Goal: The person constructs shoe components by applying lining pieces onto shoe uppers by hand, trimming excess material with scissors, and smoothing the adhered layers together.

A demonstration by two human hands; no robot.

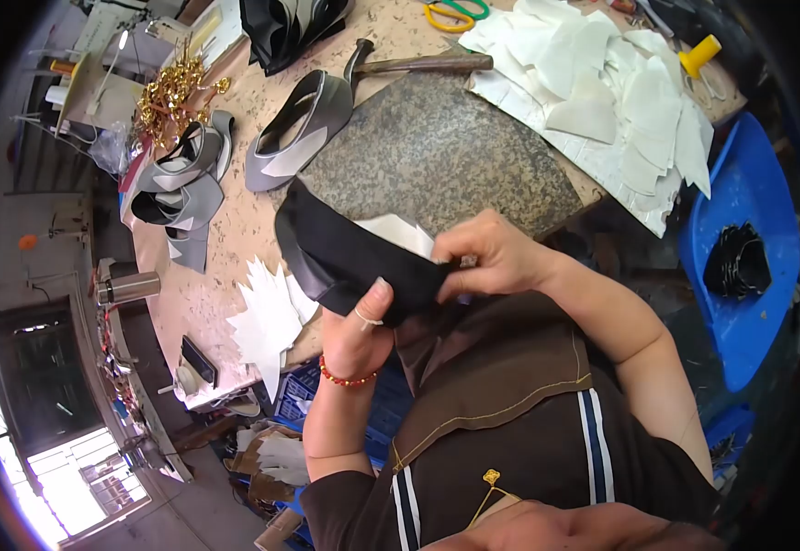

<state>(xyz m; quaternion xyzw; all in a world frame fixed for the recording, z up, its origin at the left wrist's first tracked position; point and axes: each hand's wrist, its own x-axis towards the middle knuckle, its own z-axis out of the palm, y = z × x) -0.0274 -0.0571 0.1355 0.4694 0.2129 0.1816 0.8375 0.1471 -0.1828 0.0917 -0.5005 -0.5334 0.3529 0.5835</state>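
Note:
A black shoe upper [349, 246] is held in front of my chest, over the near edge of the table. My left hand [360, 331] grips its lower side, thumb pressed on the outer face and fingers hidden beneath. At the right end, my right hand [492, 253] pinches the edge of the upper between thumb and bent fingers. A white lining piece [398, 231] shows inside the opening, close to my right fingertips. Just beyond lies a mottled stone slab [446, 138], with a hammer [428, 63] resting at its far edge.
Grey shoe uppers [304, 129] lie at the left, near gold trimmings [180, 96]. White cut pieces sit in a pile [593, 73] at the right and a smaller stack [271, 317] at the left. A blue tub [754, 340] stands right of the table. Scissors [450, 16] lie at the back.

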